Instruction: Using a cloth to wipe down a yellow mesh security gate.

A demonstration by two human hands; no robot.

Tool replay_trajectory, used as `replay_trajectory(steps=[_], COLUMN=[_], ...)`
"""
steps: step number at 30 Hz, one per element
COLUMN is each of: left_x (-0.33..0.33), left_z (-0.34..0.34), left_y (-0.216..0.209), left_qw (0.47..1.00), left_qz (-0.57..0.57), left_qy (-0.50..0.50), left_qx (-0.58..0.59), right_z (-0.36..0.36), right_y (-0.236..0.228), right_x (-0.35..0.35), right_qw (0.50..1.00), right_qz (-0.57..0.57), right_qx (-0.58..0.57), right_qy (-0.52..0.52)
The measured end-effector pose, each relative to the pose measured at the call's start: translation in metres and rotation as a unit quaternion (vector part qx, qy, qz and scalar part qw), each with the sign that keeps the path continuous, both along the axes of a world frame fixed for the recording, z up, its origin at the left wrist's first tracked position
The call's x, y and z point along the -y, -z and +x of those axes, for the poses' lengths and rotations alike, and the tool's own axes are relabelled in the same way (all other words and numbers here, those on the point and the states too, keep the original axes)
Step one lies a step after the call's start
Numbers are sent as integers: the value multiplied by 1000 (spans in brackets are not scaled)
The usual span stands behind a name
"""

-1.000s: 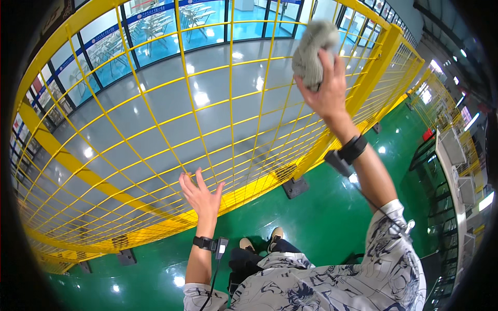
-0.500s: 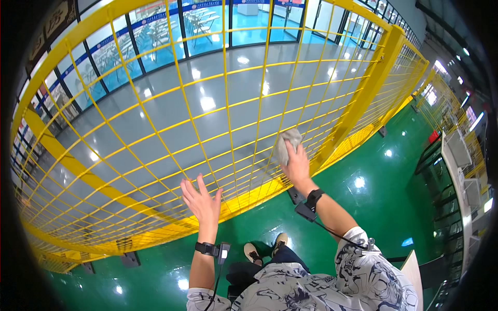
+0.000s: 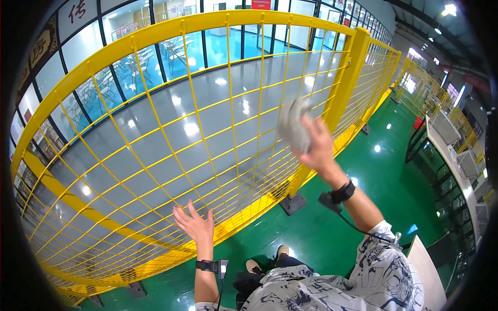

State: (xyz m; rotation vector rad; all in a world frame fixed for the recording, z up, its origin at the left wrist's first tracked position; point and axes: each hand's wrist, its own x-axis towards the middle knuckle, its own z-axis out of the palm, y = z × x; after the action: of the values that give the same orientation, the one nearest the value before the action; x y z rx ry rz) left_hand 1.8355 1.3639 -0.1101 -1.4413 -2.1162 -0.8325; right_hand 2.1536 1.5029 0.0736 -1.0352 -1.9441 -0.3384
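Observation:
A grey cloth (image 3: 294,126) is gripped in my right hand (image 3: 317,147), raised in front of the yellow wire mesh fence (image 3: 228,22) near its right-hand post. Motion smears the cloth, and I cannot tell whether it touches the wires. Lower and to the left, my left hand (image 3: 196,223) holds nothing; its fingers are spread close to the mesh, and contact with it cannot be made out. Each wrist wears a black strap with a small device, the left device (image 3: 222,269) pale-faced and the right device (image 3: 329,201) dark.
Yellow fence posts (image 3: 348,78) stand on dark foot plates (image 3: 293,204) bolted to the green floor (image 3: 363,176). A long bench (image 3: 450,160) runs along the right side. Close by my right elbow is a pale board (image 3: 426,269). Glass panels and folding chairs lie beyond the fence.
My right hand has lifted the cloth upward and slightly right, closer to me. My left hand has shifted slightly down and left, still spread. The view has tilted up a little.

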Motion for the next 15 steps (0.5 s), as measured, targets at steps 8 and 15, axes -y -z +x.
replay_trajectory(steps=[8, 15], left_x=[-8, -8], left_z=[12, 8], left_y=[-4, -3], left_qw=[999, 999], left_qz=[33, 18], left_qy=[-14, -51], left_qx=[17, -8], right_z=[-17, -19], right_y=[-157, -111], right_x=[-70, -106], right_qw=[958, 977], right_qz=[205, 166], right_qx=[200, 69], right_qy=[21, -112])
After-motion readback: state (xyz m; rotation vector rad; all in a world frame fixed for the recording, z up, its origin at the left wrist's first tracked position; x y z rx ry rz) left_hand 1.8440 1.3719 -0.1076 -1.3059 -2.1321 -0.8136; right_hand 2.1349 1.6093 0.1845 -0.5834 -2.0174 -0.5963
